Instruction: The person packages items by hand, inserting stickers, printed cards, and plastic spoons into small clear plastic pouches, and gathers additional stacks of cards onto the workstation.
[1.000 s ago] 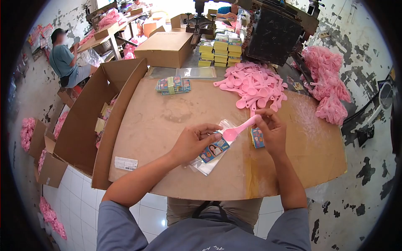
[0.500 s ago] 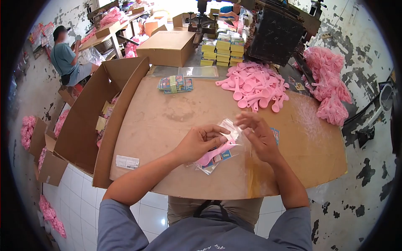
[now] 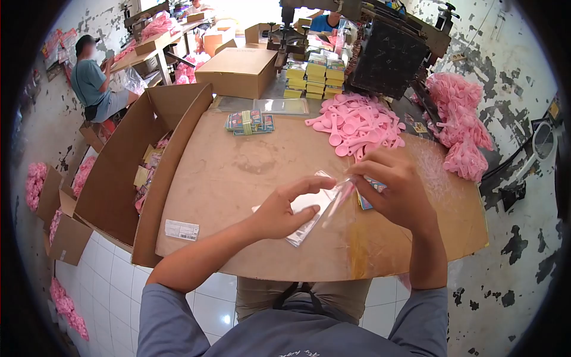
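My right hand (image 3: 395, 187) pinches the top of a clear plastic bag (image 3: 338, 205), which hangs tilted from the fingertips. Something pink shows inside it, probably a spoon, blurred by motion. My left hand (image 3: 291, 208) is open, thumb and fingers apart, over a small stack of clear plastic bags (image 3: 300, 235) lying on the cardboard-topped table (image 3: 238, 196). Partly behind my right hand lie some printed cards (image 3: 364, 201). Beyond it is a heap of pink measuring spoons (image 3: 357, 122).
A deep open carton (image 3: 113, 184) stands at the left. Banded cards (image 3: 250, 122) lie toward the back, near yellow-edged card stacks (image 3: 315, 76) and a closed box (image 3: 237, 70). A dark machine (image 3: 389, 53) and bagged pink spoons (image 3: 461, 125) are at the right. Another person (image 3: 92, 80) sits at the far left.
My right hand has closed on the bag and lifted it, with its pink contents, up and right off the stack. My left hand has let go and opened.
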Demonstrator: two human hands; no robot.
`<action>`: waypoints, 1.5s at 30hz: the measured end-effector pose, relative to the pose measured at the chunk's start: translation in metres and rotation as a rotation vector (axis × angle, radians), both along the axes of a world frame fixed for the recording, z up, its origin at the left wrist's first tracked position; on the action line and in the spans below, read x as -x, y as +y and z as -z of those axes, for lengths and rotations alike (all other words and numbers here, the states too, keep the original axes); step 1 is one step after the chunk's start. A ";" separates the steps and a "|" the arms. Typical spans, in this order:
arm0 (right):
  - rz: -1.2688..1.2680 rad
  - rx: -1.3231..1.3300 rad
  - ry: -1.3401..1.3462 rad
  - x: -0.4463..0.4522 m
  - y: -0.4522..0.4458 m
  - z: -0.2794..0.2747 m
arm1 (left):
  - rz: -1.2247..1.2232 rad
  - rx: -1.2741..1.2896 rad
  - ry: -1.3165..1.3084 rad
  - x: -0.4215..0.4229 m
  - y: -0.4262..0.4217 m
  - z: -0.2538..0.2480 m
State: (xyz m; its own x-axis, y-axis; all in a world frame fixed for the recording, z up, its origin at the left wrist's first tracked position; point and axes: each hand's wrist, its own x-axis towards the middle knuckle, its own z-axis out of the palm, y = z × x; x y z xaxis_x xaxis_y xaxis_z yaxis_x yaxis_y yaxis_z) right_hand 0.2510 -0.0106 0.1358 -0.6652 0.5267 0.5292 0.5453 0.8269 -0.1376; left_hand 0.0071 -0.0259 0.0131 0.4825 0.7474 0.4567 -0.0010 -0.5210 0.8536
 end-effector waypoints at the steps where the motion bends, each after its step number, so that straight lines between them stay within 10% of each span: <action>1: 0.010 0.060 0.044 0.002 -0.001 0.001 | 0.001 -0.020 -0.010 -0.002 -0.002 -0.002; 18: -0.052 0.301 0.236 0.027 -0.009 0.020 | -0.043 0.286 -0.230 -0.012 -0.009 -0.012; 36: 0.064 -0.419 -0.173 0.050 0.002 0.052 | -0.309 -0.041 0.166 -0.009 -0.013 -0.016; 41: 0.141 -0.137 0.258 0.019 0.030 0.055 | -0.242 0.032 0.146 -0.007 -0.009 -0.021; 45: -0.040 1.020 0.516 -0.083 0.027 0.011 | -0.181 0.300 -0.076 -0.006 0.000 -0.001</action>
